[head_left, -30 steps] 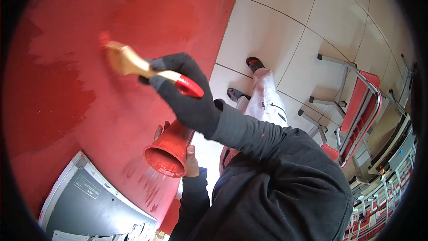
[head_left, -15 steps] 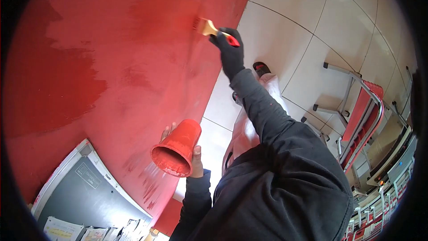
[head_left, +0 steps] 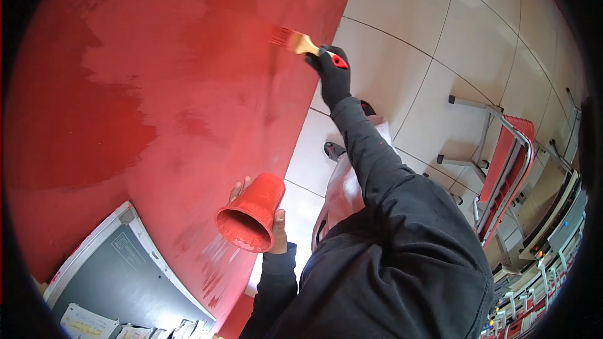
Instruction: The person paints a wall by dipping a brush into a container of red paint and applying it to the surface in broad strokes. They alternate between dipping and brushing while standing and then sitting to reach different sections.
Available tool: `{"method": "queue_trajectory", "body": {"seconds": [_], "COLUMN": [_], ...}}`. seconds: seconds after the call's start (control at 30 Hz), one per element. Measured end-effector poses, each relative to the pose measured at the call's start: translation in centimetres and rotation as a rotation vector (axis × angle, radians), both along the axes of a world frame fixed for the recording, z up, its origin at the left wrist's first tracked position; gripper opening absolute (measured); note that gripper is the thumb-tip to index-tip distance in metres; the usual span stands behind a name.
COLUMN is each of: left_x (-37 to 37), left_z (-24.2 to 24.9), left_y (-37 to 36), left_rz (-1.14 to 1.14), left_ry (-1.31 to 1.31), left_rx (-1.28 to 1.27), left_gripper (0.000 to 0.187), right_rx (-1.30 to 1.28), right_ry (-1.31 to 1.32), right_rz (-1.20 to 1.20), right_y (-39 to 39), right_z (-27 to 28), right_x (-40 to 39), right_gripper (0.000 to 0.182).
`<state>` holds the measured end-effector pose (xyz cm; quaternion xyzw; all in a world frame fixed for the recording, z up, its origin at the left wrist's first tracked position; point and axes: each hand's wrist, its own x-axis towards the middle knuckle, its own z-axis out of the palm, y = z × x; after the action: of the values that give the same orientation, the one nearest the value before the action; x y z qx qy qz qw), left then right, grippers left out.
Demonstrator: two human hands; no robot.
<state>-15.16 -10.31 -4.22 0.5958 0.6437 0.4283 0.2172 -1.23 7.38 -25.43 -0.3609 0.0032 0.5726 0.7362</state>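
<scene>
My right hand, in a black glove, is closed around the red end of a paintbrush. The brush has a pale wooden handle and red-coated bristles, which are at or close to the red wall; contact is hard to tell. Darker, glossy patches of red cover parts of this wall. Lower down, my bare left hand grips a red cup, with its thumb on one side and fingers on the other. The cup is tilted, its open mouth facing the camera, and its inside looks dark.
A framed grey board with papers at its bottom stands at the lower left. Pale floor tiles lie to the right, with a red metal-framed chair on them. More furniture is stacked at the far right. My feet in dark sandals show below my right arm.
My right hand and the brush have shifted slightly right and down in view, and more of the bristles shows. One sandal shows more fully. The cup remains in my left hand.
</scene>
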Motion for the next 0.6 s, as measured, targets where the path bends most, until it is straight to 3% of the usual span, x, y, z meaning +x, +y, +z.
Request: {"method": "queue_trajectory", "body": {"seconds": [0.1,0.23,0.3,0.47,0.53,0.6], "left_x": [0.2,0.3,0.5,0.4,0.4,0.5], "left_z": [0.0,-0.2,-0.3,-0.2,-0.3,-0.3], "left_y": [-0.2,-0.1,-0.1,0.5,0.4,0.2], "left_rz": [0.008,0.001,-0.007,-0.019,-0.016,-0.007], "left_ry": [-0.007,-0.004,0.002,-0.035,-0.042,-0.044], "left_rx": [-0.024,-0.057,-0.055,-0.024,-0.016,-0.027], "left_gripper": [0.090,0.090,0.090,0.089,0.089,0.090], "right_rx": [-0.101,0.138,0.255,0.111,-0.046,0.094], "right_ry": [-0.120,-0.201,0.027,-0.044,-0.157,-0.175], "right_rz": [-0.054,0.031,0.007,-0.047,0.001,0.040], "right_y": [1.5,3.0,2.6,3.3,3.6,3.9], "right_z": [-3.1,7.2,11.8,3.5,3.6,6.4], "right_x": [-0.3,0.9,2.3,1.9,1.7,1.2], "right_gripper": [0.019,0.019,0.020,0.019,0.020,0.021]}}
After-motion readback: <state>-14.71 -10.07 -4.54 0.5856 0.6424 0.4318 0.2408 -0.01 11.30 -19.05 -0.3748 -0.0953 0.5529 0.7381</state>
